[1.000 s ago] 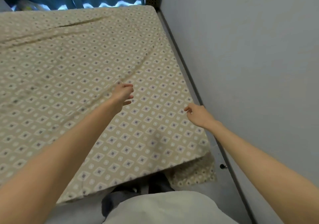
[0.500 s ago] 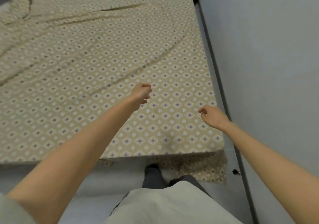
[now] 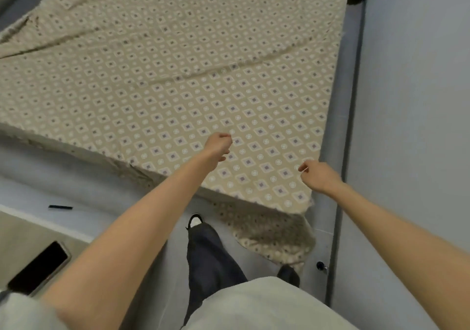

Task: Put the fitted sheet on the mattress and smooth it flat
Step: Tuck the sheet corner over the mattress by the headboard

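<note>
Beige fitted sheet (image 3: 178, 80), far edge off-frame

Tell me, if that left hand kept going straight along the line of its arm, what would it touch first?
Most likely the patterned sheet just beyond its knuckles: the left hand points across it toward the wall. Whether the hand is above the fabric or already on it, I cannot tell.
</note>
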The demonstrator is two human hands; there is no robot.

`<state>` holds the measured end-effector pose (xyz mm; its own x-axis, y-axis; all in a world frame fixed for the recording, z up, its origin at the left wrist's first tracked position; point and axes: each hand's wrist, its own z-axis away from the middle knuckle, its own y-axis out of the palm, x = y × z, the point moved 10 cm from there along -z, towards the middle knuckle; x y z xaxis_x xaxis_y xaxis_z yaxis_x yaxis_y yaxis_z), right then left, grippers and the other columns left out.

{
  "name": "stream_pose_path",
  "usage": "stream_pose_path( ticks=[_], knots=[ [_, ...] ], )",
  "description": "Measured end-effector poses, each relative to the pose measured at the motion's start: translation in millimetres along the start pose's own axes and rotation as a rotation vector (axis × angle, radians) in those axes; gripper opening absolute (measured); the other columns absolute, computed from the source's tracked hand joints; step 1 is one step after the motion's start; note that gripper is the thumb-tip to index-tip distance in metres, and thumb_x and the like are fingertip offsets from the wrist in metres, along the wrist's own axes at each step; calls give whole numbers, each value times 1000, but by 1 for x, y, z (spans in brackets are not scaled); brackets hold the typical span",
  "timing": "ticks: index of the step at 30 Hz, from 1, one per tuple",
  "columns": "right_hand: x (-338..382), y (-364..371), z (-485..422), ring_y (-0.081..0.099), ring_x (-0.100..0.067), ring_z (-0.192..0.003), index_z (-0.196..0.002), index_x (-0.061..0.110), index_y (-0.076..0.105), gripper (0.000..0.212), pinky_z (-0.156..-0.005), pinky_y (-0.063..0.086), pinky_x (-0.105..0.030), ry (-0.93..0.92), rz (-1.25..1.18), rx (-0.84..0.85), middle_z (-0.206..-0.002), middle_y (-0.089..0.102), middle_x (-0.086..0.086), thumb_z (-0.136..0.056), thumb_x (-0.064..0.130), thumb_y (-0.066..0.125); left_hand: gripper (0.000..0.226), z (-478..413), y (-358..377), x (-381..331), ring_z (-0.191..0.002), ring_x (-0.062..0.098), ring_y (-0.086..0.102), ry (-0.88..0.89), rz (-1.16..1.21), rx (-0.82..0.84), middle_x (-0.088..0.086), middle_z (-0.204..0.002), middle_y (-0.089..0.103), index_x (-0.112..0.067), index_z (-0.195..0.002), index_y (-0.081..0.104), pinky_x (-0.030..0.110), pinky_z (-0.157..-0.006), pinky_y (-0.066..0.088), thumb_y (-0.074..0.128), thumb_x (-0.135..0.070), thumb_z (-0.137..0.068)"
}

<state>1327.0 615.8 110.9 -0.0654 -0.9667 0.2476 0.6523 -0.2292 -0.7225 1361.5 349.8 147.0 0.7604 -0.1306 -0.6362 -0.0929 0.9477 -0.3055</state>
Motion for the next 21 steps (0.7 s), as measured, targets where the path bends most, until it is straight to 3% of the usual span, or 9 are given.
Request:
stream_pose_path(
  ticks=[6,11,14,16,18,21],
  knots=[
    [-59,27,13,56,-29,-114,-128,18,55,42,-95,49,-41,11,-52,30,-131,57,-8,-89,15,40,39,18,59,35,-105,22,52,-57,23,-20,6,-138,47,-11,-137,45,33,-90,44,36,-12,-100],
    [-102,66,-14,57,-32,-110,-129,11,53,39,-88,50,-39,79,-129,26,-126,58,-12,-92,15,41,42,-5,108,66,-103,21,50,-79,-67,28,6,-118,51,-9,-140,43,35,-93,43,37,-11,-98],
    [-130,99,-48,56,-34,-94,-105,2,55,21,-73,46,-35,136,-204,7,-100,60,-14,-95,12,40,42,-40,144,95,-116,25,50,-85,-133,54,7,-127,51,-11,-139,44,35,-93,43,38,-12,-97],
    [-145,120,-67,47,-29,-82,-86,8,46,12,-58,35,-31,174,-254,7,-77,47,-7,-95,11,39,41,-53,161,111,-123,26,48,-89,-181,70,7,-137,48,-12,-137,45,35,-95,43,37,-12,-97],
    [-161,150,-95,42,-25,-83,-94,10,42,4,-62,33,-29,227,-314,19,-82,43,-7,-94,12,38,42,-79,184,133,-127,26,46,-80,-231,78,7,-140,47,-13,-137,46,37,-103,42,37,-11,-97],
    [-175,189,-121,52,-30,-94,-130,2,45,38,-75,41,-32,291,-409,85,-110,51,-14,-96,15,37,45,-102,207,159,-133,25,42,-50,-314,117,4,-146,43,-13,-139,45,37,-110,36,36,-7,-95]
  ],
)
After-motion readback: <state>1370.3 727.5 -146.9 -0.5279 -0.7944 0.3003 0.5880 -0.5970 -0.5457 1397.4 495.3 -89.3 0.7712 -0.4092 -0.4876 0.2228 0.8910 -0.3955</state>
